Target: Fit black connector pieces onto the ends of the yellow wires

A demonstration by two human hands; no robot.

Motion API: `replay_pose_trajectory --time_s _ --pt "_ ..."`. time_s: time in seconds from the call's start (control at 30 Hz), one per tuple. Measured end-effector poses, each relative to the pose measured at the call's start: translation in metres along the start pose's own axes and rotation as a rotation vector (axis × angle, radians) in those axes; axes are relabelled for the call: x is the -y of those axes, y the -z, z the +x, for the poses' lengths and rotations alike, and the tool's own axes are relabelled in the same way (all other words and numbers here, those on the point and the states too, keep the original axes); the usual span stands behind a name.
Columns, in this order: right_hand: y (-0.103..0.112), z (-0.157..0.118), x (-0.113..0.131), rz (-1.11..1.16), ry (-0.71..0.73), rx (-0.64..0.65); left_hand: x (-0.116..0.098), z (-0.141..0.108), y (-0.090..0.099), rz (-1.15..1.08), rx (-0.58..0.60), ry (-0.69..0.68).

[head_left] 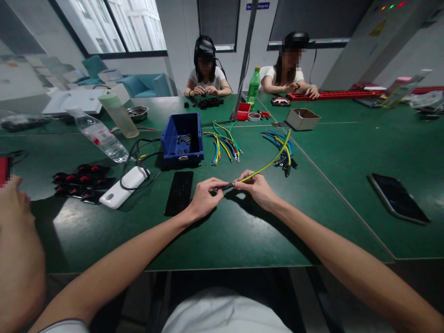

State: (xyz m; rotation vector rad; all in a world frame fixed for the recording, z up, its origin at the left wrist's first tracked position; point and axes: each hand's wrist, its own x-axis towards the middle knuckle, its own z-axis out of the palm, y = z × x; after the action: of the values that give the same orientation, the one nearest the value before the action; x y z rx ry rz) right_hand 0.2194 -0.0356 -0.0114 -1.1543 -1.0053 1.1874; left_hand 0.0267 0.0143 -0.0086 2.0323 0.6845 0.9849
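Observation:
Between my two hands is a yellow-green wire (267, 165), its free end curving up and to the right. My right hand (255, 187) pinches the wire close to its near end. A short black sleeve (228, 186) sits at that end, and the fingers of my left hand (208, 196) are closed on it. Beyond my hands lies a bundle of coloured wires (224, 143) with metal ends. Farther right, another bundle of wires (287, 159) has black sleeved ends. A blue bin (183, 157) left of the first bundle holds small black pieces.
A black phone (179, 192) lies beside my left hand; another phone (398, 199) is far right. On the left are a white power bank (125, 187) with a cable, black-and-red parts (81, 180) and a water bottle (104, 138). Two people sit opposite; someone's arm (19, 249) is at left.

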Motion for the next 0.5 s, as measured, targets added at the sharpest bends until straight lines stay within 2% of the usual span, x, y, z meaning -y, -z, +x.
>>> replay_pose_trajectory --time_s 0.37,0.5 --pt "-0.0008 -0.0006 0.0017 0.002 0.017 0.012 -0.0015 0.0004 -0.0003 0.072 -0.023 -0.010" --pt "0.0007 0.0009 0.0010 -0.002 0.031 0.023 0.0003 0.0004 -0.0008 0.022 -0.008 0.012"
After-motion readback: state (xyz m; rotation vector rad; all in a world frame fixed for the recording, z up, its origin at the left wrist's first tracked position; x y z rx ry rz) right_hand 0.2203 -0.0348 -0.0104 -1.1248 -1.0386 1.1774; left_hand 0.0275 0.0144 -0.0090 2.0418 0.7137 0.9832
